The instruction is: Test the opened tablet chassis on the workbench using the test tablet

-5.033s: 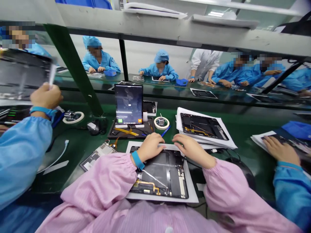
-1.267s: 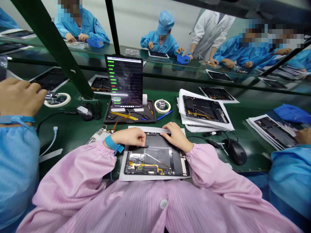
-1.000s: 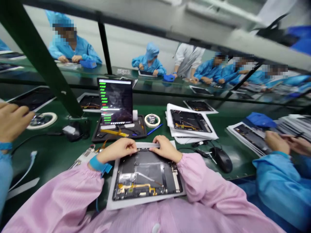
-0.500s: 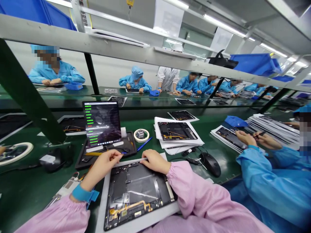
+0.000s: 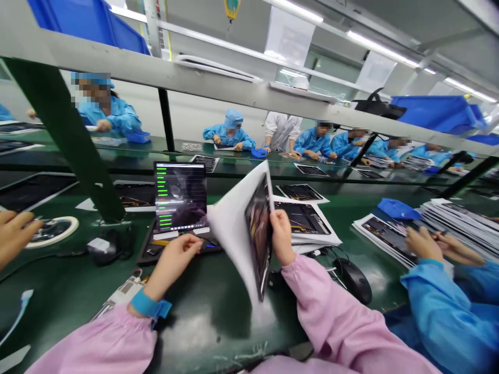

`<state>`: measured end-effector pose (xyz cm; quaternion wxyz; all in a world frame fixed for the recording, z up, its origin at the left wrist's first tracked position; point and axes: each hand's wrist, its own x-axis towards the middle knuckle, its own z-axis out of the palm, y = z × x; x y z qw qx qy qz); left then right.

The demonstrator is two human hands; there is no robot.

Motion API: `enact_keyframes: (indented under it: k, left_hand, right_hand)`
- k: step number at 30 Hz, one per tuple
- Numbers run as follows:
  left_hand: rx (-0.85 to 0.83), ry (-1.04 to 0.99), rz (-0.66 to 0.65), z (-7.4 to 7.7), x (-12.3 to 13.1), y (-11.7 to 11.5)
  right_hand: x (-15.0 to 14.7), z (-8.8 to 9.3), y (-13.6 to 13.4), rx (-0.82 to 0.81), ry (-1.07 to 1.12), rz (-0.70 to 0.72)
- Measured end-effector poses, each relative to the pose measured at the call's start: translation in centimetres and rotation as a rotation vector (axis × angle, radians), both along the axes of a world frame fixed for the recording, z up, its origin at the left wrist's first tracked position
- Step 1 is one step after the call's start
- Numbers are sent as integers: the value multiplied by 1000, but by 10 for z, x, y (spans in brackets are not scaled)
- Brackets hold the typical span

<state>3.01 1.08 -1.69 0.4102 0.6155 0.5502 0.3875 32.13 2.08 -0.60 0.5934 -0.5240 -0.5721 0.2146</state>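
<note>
My right hand grips a black tablet housing by its edge, together with a white sheet that bends away on its left. Both are lifted off the green bench and tilted nearly upright. My left hand hovers over the bench with thumb and fingertips pinched together; whatever they may hold is too small to make out. Behind it stands a lit tablet screen with rows of green labels, in a dark tray. More opened housings lie on white sheets behind my right hand.
A black mouse with cables sits on the right, another mouse on the left. A battery-like part lies by my left forearm. Co-workers' hands work at right; another person's hand reaches in at left. A green post slants at left.
The housing and its sheet, flat on the bench before, are now raised and tipped up in my right hand. My left hand has come away from the housing's edge. The view has shifted slightly.
</note>
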Motion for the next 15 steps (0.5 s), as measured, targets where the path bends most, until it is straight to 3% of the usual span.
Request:
enact_keyframes:
  k: [4, 7, 11, 15]
  left_hand:
    - [61, 240, -200, -16, 15, -6]
    - [47, 437, -244, -21, 21, -11]
    - [12, 513, -242, -20, 25, -14]
    - [3, 519, -236, -19, 26, -12]
  right_hand:
    - [23, 34, 80, -106, 174, -79]
    - [25, 52, 139, -271, 195, -58]
    - [8, 54, 192, -414, 131, -73]
    - [-13, 45, 218, -427, 2, -92]
